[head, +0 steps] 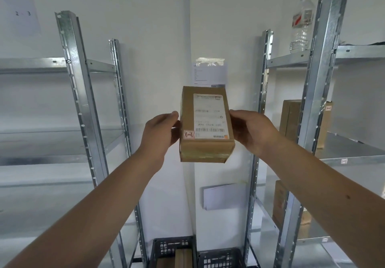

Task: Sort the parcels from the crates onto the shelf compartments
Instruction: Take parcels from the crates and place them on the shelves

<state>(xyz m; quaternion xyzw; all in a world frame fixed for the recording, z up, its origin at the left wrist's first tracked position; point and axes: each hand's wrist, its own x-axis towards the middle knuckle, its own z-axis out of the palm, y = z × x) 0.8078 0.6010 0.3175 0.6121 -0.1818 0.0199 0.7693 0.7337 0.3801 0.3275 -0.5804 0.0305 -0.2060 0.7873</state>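
Both hands hold the parcel point(206, 124) up mid-frame, in front of the wall corner, btwn the 2 racks and not on any shelf. The left grip point(160, 132) clamps its left long side: thumb up at the top edge, fingers hidden behind the box. The right grip point(252, 131) clamps the right long side, fingers curled round the edge. Both forearms are bare, stretched fwd.

The parcel is brown cardboard, taped, w/ its long axis pointing away and its top face tilted toward the lens. A white label point(210, 109) covers most of the top, barcode at the near end; text too blurred to read. A small red-edged sticker point(189, 134) sits at the near-left corner, handwritten, can't tell what it says.

The left rack point(71, 59) is galvanised metal. A sheet point(20, 13) on the wall above it reads approx "2-3".

On the right rack point(325, 69), a clear bottle point(302, 22) stands upright on the top shelf. A brown box point(290, 119) stands on the mid shelf, partly behind the post. A 2nd box point(279, 201) is on the shelf below.

In the wall corner, a taped note point(209, 73) shows just above the parcel, and a folded paper point(224, 194) hangs lower down.

On the floor at the bottom edge, 2 black crates sit side by side. The left crate point(166, 247) has brown boxes in it; the right crate point(220, 258) contents can't be seen.
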